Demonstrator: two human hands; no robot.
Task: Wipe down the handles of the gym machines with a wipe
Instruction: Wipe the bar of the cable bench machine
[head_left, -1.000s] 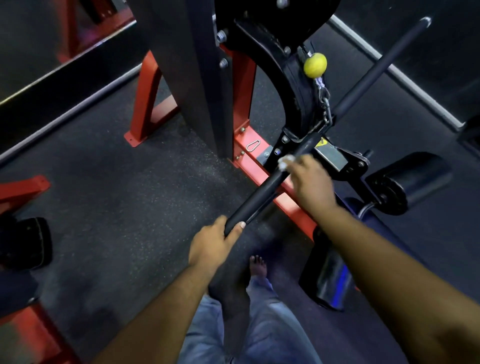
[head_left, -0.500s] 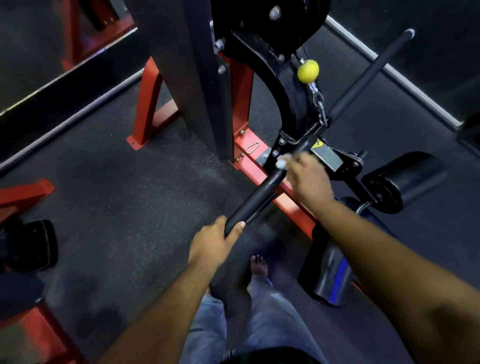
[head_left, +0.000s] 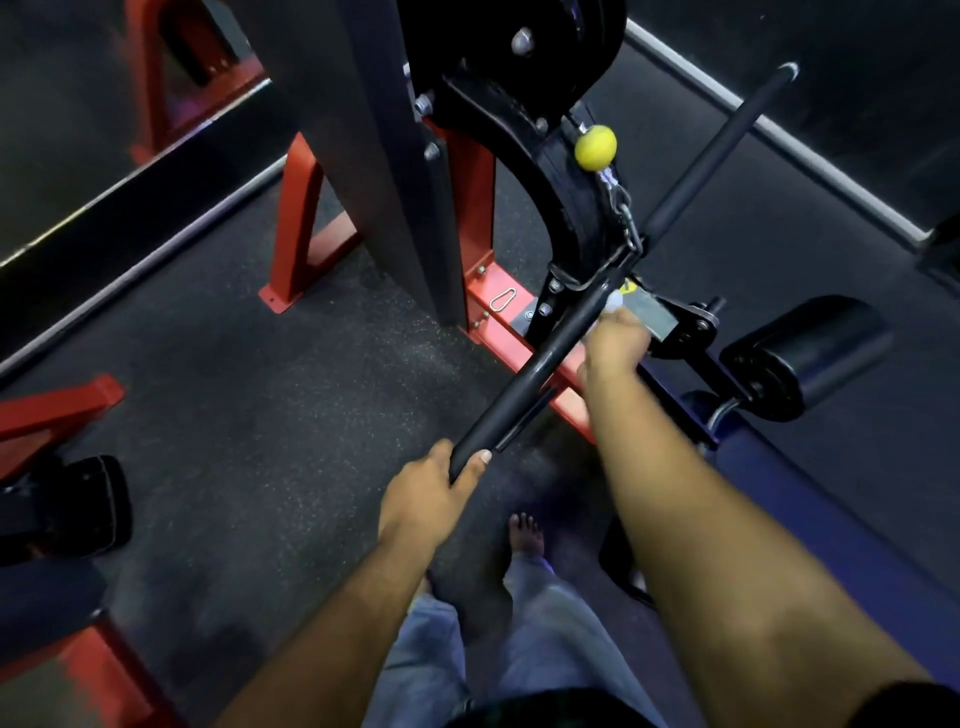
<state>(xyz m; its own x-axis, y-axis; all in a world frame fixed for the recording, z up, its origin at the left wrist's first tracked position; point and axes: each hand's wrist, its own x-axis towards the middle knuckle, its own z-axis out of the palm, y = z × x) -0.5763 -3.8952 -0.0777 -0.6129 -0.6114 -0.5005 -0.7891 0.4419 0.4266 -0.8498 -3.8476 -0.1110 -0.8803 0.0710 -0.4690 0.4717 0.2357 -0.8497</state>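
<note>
Over the last second the right hand (head_left: 615, 345), fingers pinching the white wipe (head_left: 613, 300), has slid up the black cable bar (head_left: 550, 358) toward its centre clip, leaving the near grip wiped, while the left hand (head_left: 431, 488) still grips the near end.

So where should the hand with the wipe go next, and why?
Probably back down the bar toward the left hand. The right hand holds the white wipe close to the middle clip where the chain hooks on, so it can hardly slide farther up. The left hand grips the near end and steadies the bar, so a downward stroke looks easy.
</note>
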